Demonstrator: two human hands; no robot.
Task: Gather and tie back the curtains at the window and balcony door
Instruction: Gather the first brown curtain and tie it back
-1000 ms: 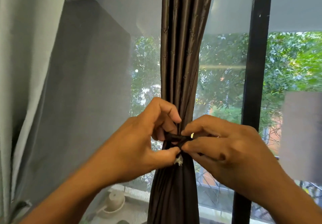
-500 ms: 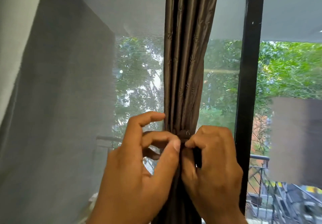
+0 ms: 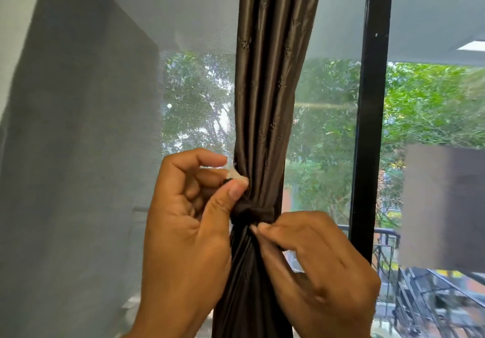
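left of the black window frame (image 3: pixel 370 127), the brown curtain (image 3: pixel 270 88) is cinched by a tieback knot (image 3: pixel 253 210); its frayed end (image 3: pixel 236 176) is pinched by the left hand (image 3: pixel 189 222), the other end by the right hand (image 3: pixel 315 264); uneven pulling could loosen it

Behind the glass a black vertical window frame (image 3: pixel 370 127) stands right of centre, with leafy green trees (image 3: pixel 425 106) and a dark metal balcony railing (image 3: pixel 388 245) beyond.

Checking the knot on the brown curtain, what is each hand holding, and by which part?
The left hand pinches the tie band's frayed upper end. The right hand pinches its other end, just below the knot.
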